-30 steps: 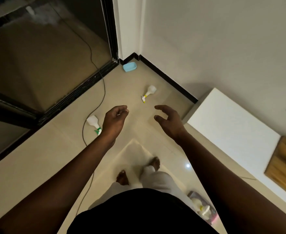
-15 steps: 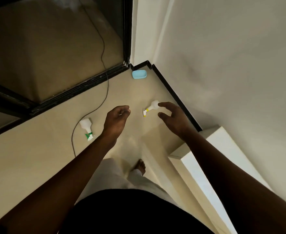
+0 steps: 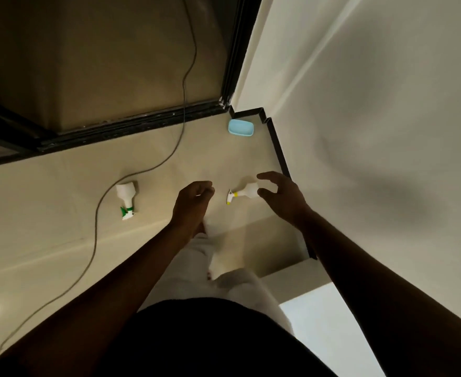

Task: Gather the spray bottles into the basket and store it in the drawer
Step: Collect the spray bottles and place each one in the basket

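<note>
Two white spray bottles lie on the beige floor. The one with a yellow nozzle (image 3: 244, 192) lies near the wall's black skirting. My right hand (image 3: 279, 195) hovers over its body with fingers spread, holding nothing. The one with a green nozzle (image 3: 126, 198) lies further left, beside a cable. My left hand (image 3: 194, 198) hangs between the two bottles, fingers loosely curled, empty. The basket and the drawer are out of sight.
A light blue dish (image 3: 240, 128) sits in the floor corner. A grey cable (image 3: 153, 164) runs from the dark glass door frame (image 3: 131, 125) across the floor. A white cabinet top (image 3: 316, 319) is at my lower right; the wall (image 3: 373, 131) stands close on the right.
I have stepped closer to the corner. My right hand moved forward over the yellow-nozzle bottle. The basket seen behind my feet one second ago has left the view.
</note>
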Tool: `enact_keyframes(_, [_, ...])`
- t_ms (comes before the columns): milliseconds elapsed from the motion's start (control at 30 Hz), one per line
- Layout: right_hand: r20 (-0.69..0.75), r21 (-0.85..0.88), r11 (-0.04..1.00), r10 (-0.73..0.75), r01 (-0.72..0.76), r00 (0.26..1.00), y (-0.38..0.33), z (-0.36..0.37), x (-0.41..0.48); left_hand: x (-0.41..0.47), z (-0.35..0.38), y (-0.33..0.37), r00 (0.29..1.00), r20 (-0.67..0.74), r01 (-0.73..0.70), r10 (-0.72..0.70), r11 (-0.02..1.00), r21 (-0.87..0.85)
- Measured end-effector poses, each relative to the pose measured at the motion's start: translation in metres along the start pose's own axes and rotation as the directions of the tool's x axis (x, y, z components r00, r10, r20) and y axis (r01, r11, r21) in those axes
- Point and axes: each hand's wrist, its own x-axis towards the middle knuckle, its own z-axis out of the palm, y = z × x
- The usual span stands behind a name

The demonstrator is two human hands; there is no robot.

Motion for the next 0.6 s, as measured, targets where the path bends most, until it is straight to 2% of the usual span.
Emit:
enact_keyframes(300, [0.222,-0.171,0.985,0.003,0.036,0.975,0.028,-0.053,0.094,0.046,0.066,0.014,0.985,-0.103,0.127,-0.139,0.985,-0.121])
enact_keyframes(600, [0.514,-0.250,0.943,-0.063,0.220,0.856,0.090,-0.042,0.203,0.102,0.168,-0.032,0.915,-0.268,0.209,-0.300,0.924,-0.320])
